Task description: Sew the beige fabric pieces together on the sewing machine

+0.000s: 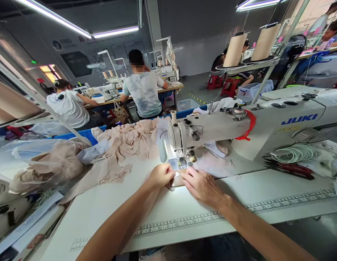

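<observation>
Just in front of the needle area of a white JUKI sewing machine, both hands meet at a small beige fabric piece. My left hand is closed, its thumb and forefinger pinching the fabric's left side. From the right, my right hand grips the fabric's edge with bent fingertips. The machine's lamp lights the fabric and the metal needle plate beyond it. Fingers partly hide the fabric, and a small white patch shows between the hands.
Behind the machine lies a heap of beige fabric. Dark-handled scissors and a coil of pale green cord rest at the right. A printed ruler runs along the front edge. Thread cones stand above; co-workers sit ahead.
</observation>
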### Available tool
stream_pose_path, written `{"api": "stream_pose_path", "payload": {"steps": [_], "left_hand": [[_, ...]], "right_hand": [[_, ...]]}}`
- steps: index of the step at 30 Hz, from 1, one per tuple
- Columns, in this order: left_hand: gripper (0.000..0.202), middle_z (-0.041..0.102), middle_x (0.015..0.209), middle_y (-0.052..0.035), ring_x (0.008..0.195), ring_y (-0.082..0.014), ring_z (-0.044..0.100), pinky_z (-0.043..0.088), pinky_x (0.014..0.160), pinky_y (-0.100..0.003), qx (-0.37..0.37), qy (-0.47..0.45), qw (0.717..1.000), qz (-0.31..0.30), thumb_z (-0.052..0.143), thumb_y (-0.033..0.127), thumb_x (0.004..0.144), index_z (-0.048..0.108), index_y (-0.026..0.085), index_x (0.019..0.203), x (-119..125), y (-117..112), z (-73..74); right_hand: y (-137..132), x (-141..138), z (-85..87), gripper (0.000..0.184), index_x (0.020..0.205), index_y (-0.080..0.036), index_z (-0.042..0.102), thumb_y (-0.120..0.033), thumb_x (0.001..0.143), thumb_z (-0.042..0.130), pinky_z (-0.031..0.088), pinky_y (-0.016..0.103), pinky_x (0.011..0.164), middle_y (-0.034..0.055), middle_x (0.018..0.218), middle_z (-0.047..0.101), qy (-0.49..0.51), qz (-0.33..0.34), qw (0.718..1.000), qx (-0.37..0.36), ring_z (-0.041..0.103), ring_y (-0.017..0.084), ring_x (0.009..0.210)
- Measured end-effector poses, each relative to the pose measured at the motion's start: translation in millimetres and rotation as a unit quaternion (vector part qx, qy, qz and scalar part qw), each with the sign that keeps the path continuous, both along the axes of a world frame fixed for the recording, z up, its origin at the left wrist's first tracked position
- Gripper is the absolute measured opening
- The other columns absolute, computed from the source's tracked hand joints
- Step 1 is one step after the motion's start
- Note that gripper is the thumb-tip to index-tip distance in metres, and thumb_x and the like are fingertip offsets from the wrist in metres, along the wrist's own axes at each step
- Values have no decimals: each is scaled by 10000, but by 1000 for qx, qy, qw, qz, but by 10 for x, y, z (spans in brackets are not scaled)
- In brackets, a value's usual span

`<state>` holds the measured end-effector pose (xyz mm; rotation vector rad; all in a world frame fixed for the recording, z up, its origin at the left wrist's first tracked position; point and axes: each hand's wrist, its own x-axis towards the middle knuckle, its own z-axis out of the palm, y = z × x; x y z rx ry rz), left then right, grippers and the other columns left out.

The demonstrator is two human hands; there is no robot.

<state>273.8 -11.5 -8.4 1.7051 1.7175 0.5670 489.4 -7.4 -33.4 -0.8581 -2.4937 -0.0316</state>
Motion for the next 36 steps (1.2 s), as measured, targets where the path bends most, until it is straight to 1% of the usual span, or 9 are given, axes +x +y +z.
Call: {"api": "stream_pose_path", "payload": {"steps": [11,14,17,19,22,26,30,33,36], "left_hand": [[149,658,704,10,669,-165,580,408,622,-270,5,61,998,7,586,251,834,536,215,698,20,-12,13],[136,691,800,-21,749,-200,612,449,677,-311,96,147,984,-10,598,241,867,563,220,737,34,-75,3],[138,689,921,-82,872,-256,635,505,745,-373,244,220,942,-70,532,185,925,595,216,806,77,-218,-57],[206,687,976,-107,896,-264,641,543,764,-399,312,229,914,-119,448,144,968,621,211,878,116,-342,-121],[266,691,1050,-128,949,-260,660,597,816,-417,367,210,893,-157,391,120,996,643,195,1035,163,-496,-224],[326,694,1110,-146,1066,-274,675,618,931,-459,385,204,885,-163,389,136,998,639,170,1205,160,-546,-325],[346,700,1078,-151,1026,-277,687,633,900,-465,374,218,882,-187,394,144,981,667,165,1191,98,-450,-341],[339,701,1068,-149,990,-269,683,637,864,-442,367,230,880,-197,393,149,984,679,166,1165,55,-331,-317],[345,698,1089,-157,971,-267,672,633,853,-420,369,235,877,-201,373,156,1004,672,153,1175,41,-219,-293]], "right_hand": [[10,-63,22,258,1057,-206,702,-202,1027,447,320,319,655,48,890,620,-37,20,999,27,508,169,712],[4,-93,-17,221,1012,-204,686,-190,1015,466,318,329,657,54,903,630,-54,16,998,39,528,184,749],[-6,-116,-41,188,962,-197,663,-169,999,481,332,334,669,60,925,643,-65,6,997,39,550,197,788],[-13,-125,-42,165,962,-193,655,-163,988,495,345,337,678,62,935,649,-71,4,997,35,562,207,802],[-32,-133,-28,158,1018,-197,659,-168,982,508,359,346,678,61,939,653,-77,0,996,35,572,214,791],[-65,-139,1,212,1030,-207,667,-158,995,463,368,350,665,60,926,655,-76,-7,996,43,572,204,745],[-11,-108,8,255,962,-203,681,-187,1015,432,365,338,645,56,875,647,-32,-6,998,54,561,196,712],[112,-42,-17,283,933,-213,692,-203,1030,426,356,321,622,40,856,650,-5,-57,998,40,536,167,646],[228,39,-39,326,949,-217,712,-191,1039,401,368,317,617,42,862,660,8,-103,994,30,564,169,654]]}}
